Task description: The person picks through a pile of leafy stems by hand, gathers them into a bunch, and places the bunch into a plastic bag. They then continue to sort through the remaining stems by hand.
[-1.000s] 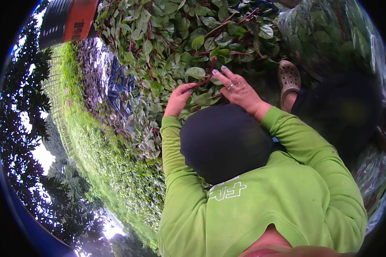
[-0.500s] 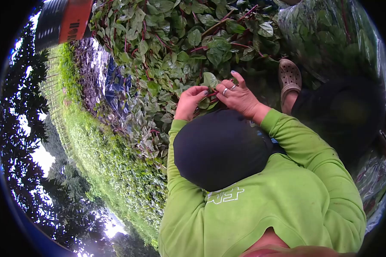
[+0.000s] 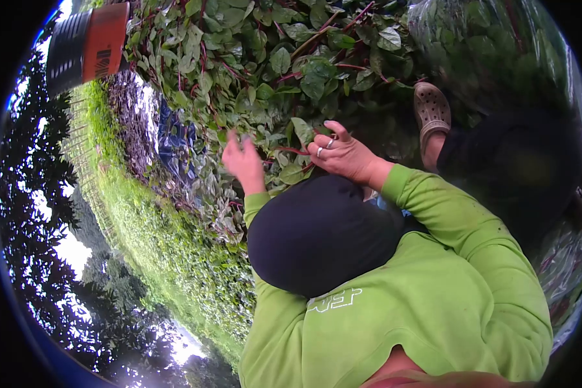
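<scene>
My left hand (image 3: 244, 163) is over the leaves at the left, blurred, its fingers apart and nothing visible in them. To the right of it, my right hand (image 3: 341, 152), with two rings, is closed on a leafy stem (image 3: 292, 150). This reddish stem has green leaves and reaches left from the fingers, just above my dark-covered knee (image 3: 323, 236). A large heap of similar green leaves with reddish stems (image 3: 239, 64) lies beyond both hands.
A black and orange container (image 3: 87, 48) stands at the upper left. Clear plastic (image 3: 498, 39) covers leaves at the upper right. My foot in a brown clog (image 3: 431, 110) is beside the heap. Blue plastic (image 3: 174, 139), green plants (image 3: 168, 226) and trees are at the left.
My left hand has let go of the leafy stem and moved left, its fingers parting. My right hand still holds the stem and has shifted slightly left and down in view.
</scene>
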`<state>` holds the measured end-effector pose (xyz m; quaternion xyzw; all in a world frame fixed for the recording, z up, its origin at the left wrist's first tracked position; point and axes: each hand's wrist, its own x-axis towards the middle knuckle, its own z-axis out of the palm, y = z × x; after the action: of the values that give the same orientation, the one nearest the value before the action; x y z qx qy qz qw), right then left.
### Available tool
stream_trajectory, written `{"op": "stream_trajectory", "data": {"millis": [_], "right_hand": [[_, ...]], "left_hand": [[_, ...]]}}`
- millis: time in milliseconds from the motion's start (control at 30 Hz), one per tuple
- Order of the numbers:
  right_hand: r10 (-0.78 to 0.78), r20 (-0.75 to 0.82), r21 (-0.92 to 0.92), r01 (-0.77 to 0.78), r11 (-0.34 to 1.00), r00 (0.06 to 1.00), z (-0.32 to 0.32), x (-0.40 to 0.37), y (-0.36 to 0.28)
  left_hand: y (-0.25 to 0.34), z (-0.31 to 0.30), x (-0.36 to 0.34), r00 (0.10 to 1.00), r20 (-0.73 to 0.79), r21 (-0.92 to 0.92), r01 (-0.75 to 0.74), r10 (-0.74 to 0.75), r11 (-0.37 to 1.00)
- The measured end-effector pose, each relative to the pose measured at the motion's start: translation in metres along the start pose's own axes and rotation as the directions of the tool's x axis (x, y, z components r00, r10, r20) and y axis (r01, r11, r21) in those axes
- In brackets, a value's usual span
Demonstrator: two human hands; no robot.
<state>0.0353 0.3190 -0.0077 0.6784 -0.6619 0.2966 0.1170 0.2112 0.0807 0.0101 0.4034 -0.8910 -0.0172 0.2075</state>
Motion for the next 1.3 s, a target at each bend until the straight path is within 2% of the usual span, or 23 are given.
{"op": "stream_trajectory", "data": {"millis": [33, 67, 100, 133, 233, 333, 467, 533, 600, 700, 733, 800, 867, 933, 1000, 1033, 1067, 1100, 1133, 1267, 1300], "right_hand": [[-0.034, -0.017, -0.020, 0.034, 0.999, 0.999, -0.001, 0.004, 0.000], [-0.073, -0.036, -0.042, 0.071, 0.997, 0.997, -0.002, 0.006, 0.000], [-0.107, 0.018, -0.003, 0.107, 0.994, 0.994, -0.002, 0.007, 0.000], [-0.126, -0.008, 0.001, 0.126, 0.992, 0.992, 0.002, 0.008, 0.001], [-0.154, -0.075, -0.027, 0.153, 0.988, 0.985, 0.014, 0.007, 0.001], [-0.141, -0.090, -0.085, 0.134, 0.987, 0.986, 0.018, 0.003, -0.002], [-0.143, -0.045, -0.111, 0.138, 0.984, 0.989, 0.012, 0.005, -0.002], [-0.153, -0.046, -0.081, 0.149, 0.985, 0.987, 0.008, 0.006, -0.001], [-0.165, -0.059, -0.004, 0.165, 0.986, 0.985, 0.005, 0.006, -0.002], [-0.150, -0.043, -0.052, 0.147, 0.988, 0.988, 0.002, 0.008, -0.006], [-0.144, 0.027, -0.049, 0.145, 0.988, 0.989, -0.001, 0.008, -0.006], [-0.128, 0.165, -0.042, 0.137, 0.990, 0.978, -0.005, 0.006, -0.004], [-0.107, 0.175, -0.005, 0.109, 0.994, 0.979, 0.002, 0.008, -0.004], [-0.086, 0.206, 0.019, 0.083, 0.996, 0.975, 0.002, 0.009, -0.003], [-0.068, 0.257, 0.038, 0.060, 0.997, 0.964, -0.002, 0.009, -0.003], [-0.056, 0.175, 0.052, 0.047, 0.998, 0.983, 0.002, 0.006, -0.002], [-0.055, 0.192, 0.084, 0.039, 0.996, 0.980, 0.003, 0.007, 0.000], [-0.048, 0.212, 0.115, 0.024, 0.993, 0.976, 0.003, 0.007, 0.001], [-0.039, 0.231, 0.144, 0.005, 0.990, 0.972, 0.002, 0.007, 0.002], [0.078, 0.324, 0.286, -0.176, 0.942, 0.943, -0.006, 0.001, 0.012], [0.116, 0.339, 0.292, -0.222, 0.930, 0.934, -0.006, -0.002, 0.013]], "left_hand": [[0.030, -0.013, 0.014, 0.955, 0.189, -0.123, -0.209, 0.230, 0.970], [0.064, -0.023, 0.027, 0.881, 0.437, -0.199, -0.099, 0.179, 0.975], [0.098, -0.032, 0.040, 0.747, 0.655, -0.210, 0.034, 0.115, 0.977], [0.125, -0.031, 0.047, 0.463, 0.864, -0.006, 0.398, -0.195, 0.917], [0.135, -0.008, 0.054, 0.090, 0.982, 0.116, 0.390, -0.163, 0.913], [0.142, -0.015, 0.054, 0.086, 0.995, -0.005, 0.531, -0.047, 0.847], [0.135, -0.017, 0.040, 0.123, 0.991, -0.134, 0.795, 0.059, 0.592], [0.141, -0.022, 0.030, 0.187, 0.978, -0.211, 0.873, 0.098, 0.441], [0.151, -0.028, 0.023, 0.219, 0.973, -0.232, 0.919, 0.076, 0.319], [0.137, -0.017, 0.020, 0.192, 0.969, -0.226, 0.944, 0.156, 0.241], [0.134, -0.017, 0.020, 0.193, 0.965, -0.229, 0.949, 0.178, 0.217], [0.136, -0.013, 0.014, 0.281, 0.955, -0.295, 0.936, 0.094, 0.192], [0.138, -0.007, 0.007, 0.376, 0.927, -0.373, 0.917, 0.007, 0.139], [0.132, 0.000, -0.002, 0.469, 0.878, -0.465, 0.883, -0.095, 0.059], [0.094, 0.015, -0.002, 0.655, 0.722, -0.690, 0.702, -0.222, -0.175], [0.076, 0.015, 0.004, 0.705, 0.641, -0.767, 0.597, -0.303, -0.234], [0.064, -0.003, 0.010, 0.726, 0.539, -0.839, 0.506, -0.427, -0.199], [0.036, -0.008, 0.024, 0.634, 0.444, -0.896, 0.306, -0.633, -0.322], [-0.006, -0.013, 0.025, 0.622, 0.378, -0.900, 0.075, -0.686, -0.429], [0.027, -0.005, 0.039, 0.814, 0.283, -0.948, 0.319, -0.507, -0.016], [0.043, 0.000, 0.049, 0.888, 0.240, -0.928, 0.328, -0.393, 0.175]]}}
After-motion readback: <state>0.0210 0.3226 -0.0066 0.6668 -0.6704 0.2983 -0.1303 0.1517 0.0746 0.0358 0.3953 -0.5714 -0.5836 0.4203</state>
